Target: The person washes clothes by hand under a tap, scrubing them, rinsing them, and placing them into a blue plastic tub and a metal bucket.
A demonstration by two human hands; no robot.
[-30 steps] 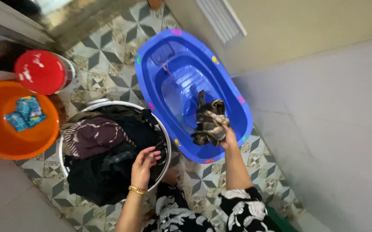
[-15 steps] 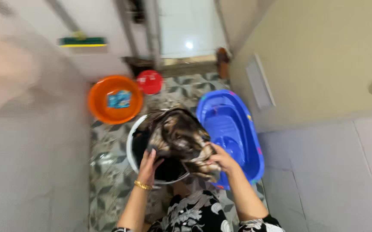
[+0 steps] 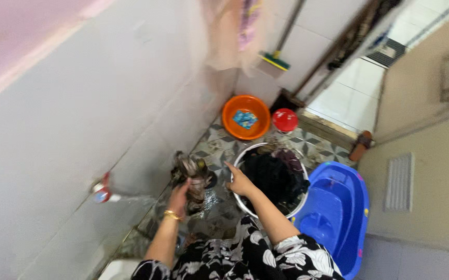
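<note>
Head view, looking down: my left hand (image 3: 178, 195) is closed around a bunched brown-patterned cloth (image 3: 189, 171), held low over the wet patterned floor (image 3: 219, 145) close to the tiled wall (image 3: 79, 129), in line with a stream of water from the wall tap (image 3: 101, 190). The grip sits at the lower end of the bundle, so most of the cloth rises above and beyond my fingers, away from my body. I judge the cloth soft and limp, with no firm edge to take; if soaked it will be heavier and will drip and slip, so a full fist round a gathered fold seems the sound hold. My right hand (image 3: 240, 181) holds nothing: it is spread, one finger extended, and rests at the near rim of the white basin (image 3: 237, 199), which is heaped with dark laundry (image 3: 273, 179). A blue tub (image 3: 338, 212) stands just beside that basin on my right. An orange bowl (image 3: 229, 127) and a red lid (image 3: 285, 120) lie farther off, near the doorway.
</note>
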